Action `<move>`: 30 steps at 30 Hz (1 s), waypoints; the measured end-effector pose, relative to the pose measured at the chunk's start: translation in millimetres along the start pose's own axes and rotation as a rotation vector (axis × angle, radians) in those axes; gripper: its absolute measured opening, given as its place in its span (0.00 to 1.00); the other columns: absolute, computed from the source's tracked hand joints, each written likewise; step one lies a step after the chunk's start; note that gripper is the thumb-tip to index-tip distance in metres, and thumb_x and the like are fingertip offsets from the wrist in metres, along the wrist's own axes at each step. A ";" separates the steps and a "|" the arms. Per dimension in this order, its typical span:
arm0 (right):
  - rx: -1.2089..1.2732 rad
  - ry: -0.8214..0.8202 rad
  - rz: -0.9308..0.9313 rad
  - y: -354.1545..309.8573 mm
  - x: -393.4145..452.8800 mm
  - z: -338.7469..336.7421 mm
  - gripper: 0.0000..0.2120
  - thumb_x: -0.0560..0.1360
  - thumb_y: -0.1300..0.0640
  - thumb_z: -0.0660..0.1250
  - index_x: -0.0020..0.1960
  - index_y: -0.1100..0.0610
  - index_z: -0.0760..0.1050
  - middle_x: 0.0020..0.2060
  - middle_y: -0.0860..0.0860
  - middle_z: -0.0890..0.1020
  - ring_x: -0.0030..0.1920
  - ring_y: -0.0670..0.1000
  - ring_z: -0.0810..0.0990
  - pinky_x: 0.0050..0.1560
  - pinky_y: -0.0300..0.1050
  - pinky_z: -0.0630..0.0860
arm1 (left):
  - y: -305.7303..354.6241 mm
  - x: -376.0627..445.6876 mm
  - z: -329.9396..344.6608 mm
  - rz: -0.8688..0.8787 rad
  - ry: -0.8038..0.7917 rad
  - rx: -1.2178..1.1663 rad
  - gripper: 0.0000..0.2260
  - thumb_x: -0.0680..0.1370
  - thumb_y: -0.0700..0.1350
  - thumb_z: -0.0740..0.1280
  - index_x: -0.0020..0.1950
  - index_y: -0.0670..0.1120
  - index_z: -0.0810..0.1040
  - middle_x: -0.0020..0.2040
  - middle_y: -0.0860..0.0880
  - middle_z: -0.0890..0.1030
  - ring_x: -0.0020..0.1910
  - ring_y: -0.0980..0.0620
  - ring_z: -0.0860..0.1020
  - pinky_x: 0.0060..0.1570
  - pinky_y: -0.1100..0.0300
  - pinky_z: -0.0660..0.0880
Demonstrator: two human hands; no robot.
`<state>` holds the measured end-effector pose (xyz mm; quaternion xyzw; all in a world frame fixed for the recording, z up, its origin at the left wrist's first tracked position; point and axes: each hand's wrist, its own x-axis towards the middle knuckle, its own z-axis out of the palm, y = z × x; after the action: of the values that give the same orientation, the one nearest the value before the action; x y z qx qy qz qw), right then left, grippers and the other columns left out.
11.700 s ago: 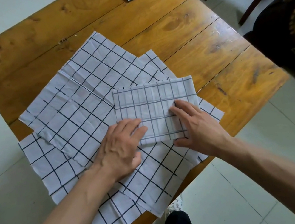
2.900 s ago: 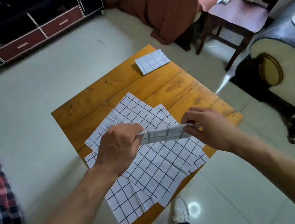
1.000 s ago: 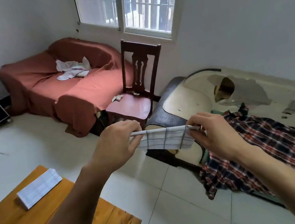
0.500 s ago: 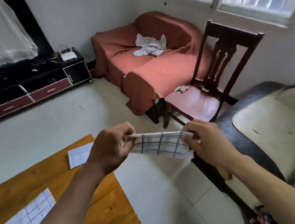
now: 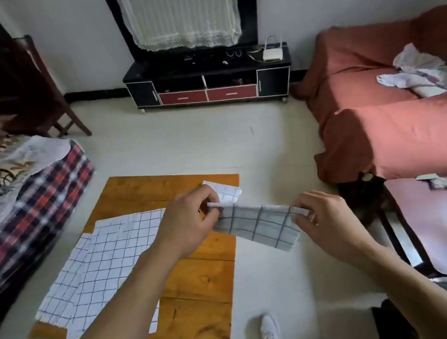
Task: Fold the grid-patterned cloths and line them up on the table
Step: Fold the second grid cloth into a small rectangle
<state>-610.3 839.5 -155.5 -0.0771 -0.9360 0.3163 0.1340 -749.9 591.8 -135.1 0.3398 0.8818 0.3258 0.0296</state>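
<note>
A folded grid-patterned cloth [image 5: 259,224] hangs in the air beyond the right edge of the wooden table [image 5: 199,278]. My left hand [image 5: 190,226] pinches its left end and my right hand [image 5: 327,222] pinches its right end. Another folded grid cloth [image 5: 227,191] lies at the table's far right corner, partly hidden behind my left hand. Unfolded grid cloths [image 5: 99,269] lie overlapped across the table's left half and hang over its left edge.
A plaid-covered seat [image 5: 22,204] stands left of the table. A red-covered sofa [image 5: 399,120] is at the right, with a wooden chair [image 5: 446,222] in front of it. A black TV stand [image 5: 208,82] lines the far wall. My shoe [image 5: 268,331] is on the tiled floor.
My view has swung left and down, bringing the table and TV stand into sight. Both hands keep holding the folded cloth, which now hangs just off the table's right edge near the other folded cloth.
</note>
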 end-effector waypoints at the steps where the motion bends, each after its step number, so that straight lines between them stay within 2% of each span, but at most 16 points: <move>1: 0.001 -0.021 -0.016 3.0 8.6 5.6 0.06 0.72 0.60 0.72 0.41 0.52 0.76 0.34 0.43 0.76 0.35 0.45 0.75 0.38 0.45 0.74 | -8.7 1.4 2.0 -0.033 0.016 -0.016 0.05 0.77 0.43 0.69 0.45 0.53 0.76 0.40 0.56 0.79 0.41 0.55 0.77 0.39 0.49 0.78; 4: -0.005 -0.067 -0.026 18.3 34.6 17.2 0.06 0.72 0.60 0.72 0.41 0.52 0.77 0.34 0.44 0.76 0.35 0.45 0.75 0.38 0.45 0.73 | -25.2 15.2 18.6 -0.091 0.075 -0.075 0.05 0.76 0.43 0.69 0.45 0.53 0.76 0.40 0.57 0.80 0.41 0.55 0.78 0.39 0.48 0.78; 7: -0.016 -0.101 0.013 35.3 65.4 19.2 0.06 0.72 0.60 0.72 0.40 0.52 0.76 0.33 0.45 0.76 0.35 0.46 0.75 0.38 0.45 0.73 | -36.0 43.8 39.0 -0.156 0.118 -0.154 0.05 0.78 0.44 0.70 0.46 0.53 0.77 0.43 0.56 0.80 0.43 0.56 0.79 0.39 0.53 0.80; 16: -0.018 -0.191 0.049 57.2 165.3 43.7 0.07 0.72 0.60 0.72 0.39 0.51 0.76 0.34 0.44 0.77 0.35 0.45 0.77 0.38 0.41 0.73 | -85.9 117.9 45.0 -0.237 0.109 -0.232 0.04 0.79 0.45 0.69 0.46 0.53 0.76 0.43 0.56 0.81 0.43 0.57 0.79 0.39 0.54 0.80; 20: 0.021 -0.294 0.034 54.1 193.6 76.9 0.06 0.73 0.61 0.72 0.39 0.52 0.77 0.32 0.43 0.77 0.37 0.46 0.77 0.36 0.33 0.70 | -115.1 115.1 38.3 -0.311 0.135 -0.224 0.05 0.78 0.45 0.70 0.45 0.53 0.77 0.40 0.57 0.80 0.41 0.56 0.79 0.39 0.52 0.79; 25: 0.056 -0.472 0.011 56.5 230.5 131.8 0.05 0.75 0.58 0.70 0.41 0.52 0.78 0.36 0.44 0.79 0.37 0.45 0.77 0.40 0.43 0.75 | -153.9 95.9 44.5 -0.480 0.212 -0.200 0.07 0.77 0.42 0.71 0.43 0.52 0.76 0.37 0.57 0.80 0.37 0.55 0.78 0.37 0.50 0.77; 30: 0.120 -0.596 0.018 76.4 258.8 185.9 0.07 0.75 0.59 0.70 0.40 0.50 0.77 0.34 0.44 0.79 0.37 0.45 0.77 0.37 0.38 0.73 | -184.6 78.5 74.9 -0.643 0.323 -0.202 0.05 0.77 0.44 0.70 0.44 0.52 0.77 0.34 0.52 0.79 0.30 0.49 0.75 0.32 0.50 0.74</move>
<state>-908.0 852.8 -292.0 0.0187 -0.9130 0.3809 -0.1449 -896.7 579.1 -290.4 -0.0148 0.9002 0.4345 0.0243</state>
